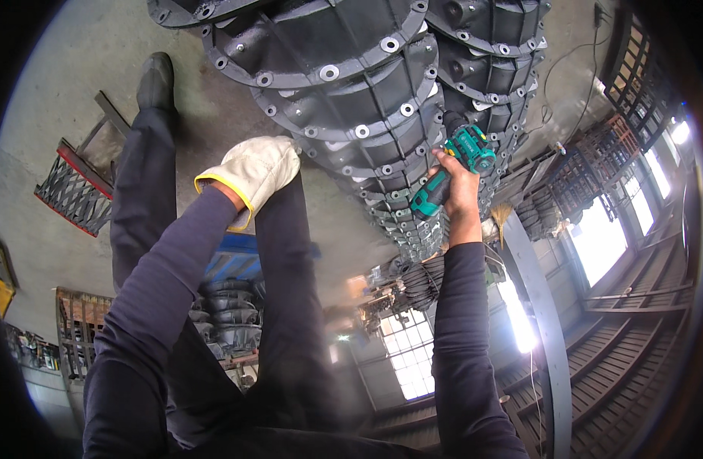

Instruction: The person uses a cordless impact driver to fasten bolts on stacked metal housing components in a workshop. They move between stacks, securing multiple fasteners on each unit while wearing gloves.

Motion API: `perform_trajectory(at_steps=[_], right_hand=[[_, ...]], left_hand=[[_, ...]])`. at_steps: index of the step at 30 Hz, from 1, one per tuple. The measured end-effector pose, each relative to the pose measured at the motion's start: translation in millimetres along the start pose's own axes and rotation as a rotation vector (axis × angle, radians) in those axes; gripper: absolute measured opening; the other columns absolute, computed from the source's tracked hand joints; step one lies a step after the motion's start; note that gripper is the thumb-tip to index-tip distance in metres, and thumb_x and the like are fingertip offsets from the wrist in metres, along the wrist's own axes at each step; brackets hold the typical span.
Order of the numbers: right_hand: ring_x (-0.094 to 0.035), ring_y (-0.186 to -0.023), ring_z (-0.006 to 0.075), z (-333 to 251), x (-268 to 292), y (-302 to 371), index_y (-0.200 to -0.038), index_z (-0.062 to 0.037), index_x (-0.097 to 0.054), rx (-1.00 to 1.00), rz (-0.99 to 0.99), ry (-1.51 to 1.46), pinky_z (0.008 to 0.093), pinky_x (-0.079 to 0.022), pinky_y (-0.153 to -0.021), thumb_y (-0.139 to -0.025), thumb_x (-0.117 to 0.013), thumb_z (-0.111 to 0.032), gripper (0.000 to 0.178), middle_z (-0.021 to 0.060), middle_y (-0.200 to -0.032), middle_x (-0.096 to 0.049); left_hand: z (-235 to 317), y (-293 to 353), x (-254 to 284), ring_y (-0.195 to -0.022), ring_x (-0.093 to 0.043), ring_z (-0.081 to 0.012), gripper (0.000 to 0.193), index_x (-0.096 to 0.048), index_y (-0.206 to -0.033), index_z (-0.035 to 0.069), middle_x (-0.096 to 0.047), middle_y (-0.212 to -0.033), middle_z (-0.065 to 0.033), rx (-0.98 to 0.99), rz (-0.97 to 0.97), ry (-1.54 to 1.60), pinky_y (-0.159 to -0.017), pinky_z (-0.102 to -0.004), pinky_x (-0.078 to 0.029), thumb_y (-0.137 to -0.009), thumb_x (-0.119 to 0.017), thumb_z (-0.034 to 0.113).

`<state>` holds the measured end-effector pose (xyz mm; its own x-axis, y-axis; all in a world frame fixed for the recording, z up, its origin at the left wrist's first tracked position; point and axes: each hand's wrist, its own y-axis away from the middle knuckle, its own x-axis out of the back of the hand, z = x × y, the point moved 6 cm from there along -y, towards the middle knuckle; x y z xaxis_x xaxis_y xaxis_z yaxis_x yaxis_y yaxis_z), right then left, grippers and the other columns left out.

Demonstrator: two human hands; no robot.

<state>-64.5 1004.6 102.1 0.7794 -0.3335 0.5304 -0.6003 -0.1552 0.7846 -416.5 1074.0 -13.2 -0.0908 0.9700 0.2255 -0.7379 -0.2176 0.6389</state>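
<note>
Bright windows (407, 353) light this workshop, and over its grey floor (61, 111) rise close stacks of dark ribbed metal castings (321, 50), holes set around their flanges. A person is right beside them, the bare right hand (462, 191) with its fingers wrapped around a green and black cordless drill (471, 149), which sits by the stacks, chuck toward the metal. The left hand (252, 164), in a cream glove (271, 161) trimmed yellow, is near the closest stack; its fingers look curled, though I can't tell whether they grip anything.
</note>
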Motion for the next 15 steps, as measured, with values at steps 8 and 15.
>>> perform_trajectory(at_steps=[8,15], right_hand=[[-0.066,-0.061,0.0201,-24,13,-10,-0.109,-0.0015,-0.065,-0.017,-0.048,0.174,0.036,-0.053,-0.057,-0.085,-0.076,-0.004,0.026,0.0084,-0.087,-0.068],[-0.065,-0.061,0.0192,-30,11,-13,-0.105,-0.0013,-0.066,0.012,-0.075,0.274,0.0353,-0.053,-0.059,-0.085,-0.073,-0.002,0.022,0.0077,-0.087,-0.068]], left_hand=[[11,-6,12,-0.097,-0.075,-0.0347,0.027,-0.076,-0.112,0.009,-0.078,-0.102,-0.0157,0.004,0.014,0.057,-0.09,-0.045,-0.059,-0.098,-0.057,0.02],[15,-11,9,-0.096,-0.075,-0.0349,0.025,-0.076,-0.109,0.009,-0.077,-0.099,-0.0162,-0.015,0.006,0.007,-0.089,-0.0462,-0.06,-0.097,-0.055,0.017]])
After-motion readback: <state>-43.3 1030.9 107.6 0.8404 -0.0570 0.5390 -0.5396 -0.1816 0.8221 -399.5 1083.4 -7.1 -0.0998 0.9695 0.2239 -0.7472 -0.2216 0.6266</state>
